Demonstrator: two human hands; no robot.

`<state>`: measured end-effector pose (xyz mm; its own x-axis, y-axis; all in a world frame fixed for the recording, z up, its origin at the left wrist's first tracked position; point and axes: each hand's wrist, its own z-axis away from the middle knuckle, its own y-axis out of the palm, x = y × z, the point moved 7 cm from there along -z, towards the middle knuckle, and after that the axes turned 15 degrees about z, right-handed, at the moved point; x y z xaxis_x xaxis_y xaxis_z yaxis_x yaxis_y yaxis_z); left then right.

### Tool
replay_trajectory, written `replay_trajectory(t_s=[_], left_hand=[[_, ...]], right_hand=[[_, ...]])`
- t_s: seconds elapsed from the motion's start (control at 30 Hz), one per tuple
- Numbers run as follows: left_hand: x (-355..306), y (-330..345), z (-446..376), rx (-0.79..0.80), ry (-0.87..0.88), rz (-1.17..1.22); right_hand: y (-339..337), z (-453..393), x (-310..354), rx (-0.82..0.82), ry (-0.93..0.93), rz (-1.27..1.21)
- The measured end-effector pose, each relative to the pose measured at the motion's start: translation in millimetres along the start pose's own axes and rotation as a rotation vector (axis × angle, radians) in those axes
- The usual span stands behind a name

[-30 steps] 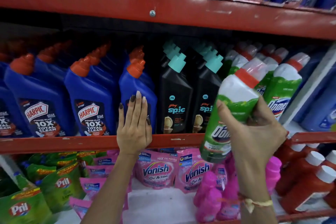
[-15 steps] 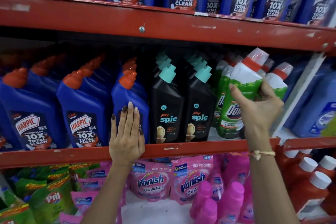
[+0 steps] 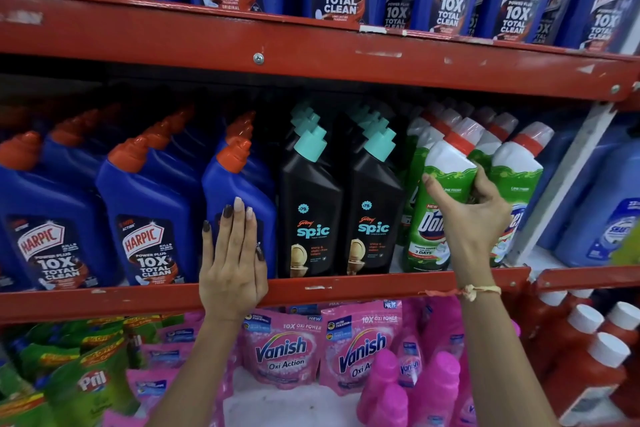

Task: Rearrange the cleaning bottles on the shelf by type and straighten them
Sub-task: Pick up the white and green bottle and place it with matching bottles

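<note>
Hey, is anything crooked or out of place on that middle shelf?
Mostly tidy. The front green Domex bottle in the right hand leans left, out of line with its upright neighbour. Blue Harpic bottles and black Spic bottles stand grouped by type.

Red shelf edge (image 3: 311,288); above it, blue Harpic bottles (image 3: 152,211) capped orange, black Spic bottles (image 3: 308,211) capped teal, green-and-white Domex bottle (image 3: 440,204) banded red.
</note>
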<state>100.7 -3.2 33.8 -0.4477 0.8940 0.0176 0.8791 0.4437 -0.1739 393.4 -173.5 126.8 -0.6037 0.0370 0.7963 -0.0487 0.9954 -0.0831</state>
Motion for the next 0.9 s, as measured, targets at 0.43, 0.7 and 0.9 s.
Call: replay_trajectory(t_s=[0.43,0.7,0.9], left_hand=[[0,1,1,-0.001,-0.016,-0.001],[1,0,1,-0.007,-0.021,0.006],[1,0,2,-0.008,-0.023,0.015]], right_hand=[[0,-9,-11,0.033,0.024,0.123],[-10,32,2,-0.101,0.039,0.125],[21,116,13,-0.033,-0.072,0.202]])
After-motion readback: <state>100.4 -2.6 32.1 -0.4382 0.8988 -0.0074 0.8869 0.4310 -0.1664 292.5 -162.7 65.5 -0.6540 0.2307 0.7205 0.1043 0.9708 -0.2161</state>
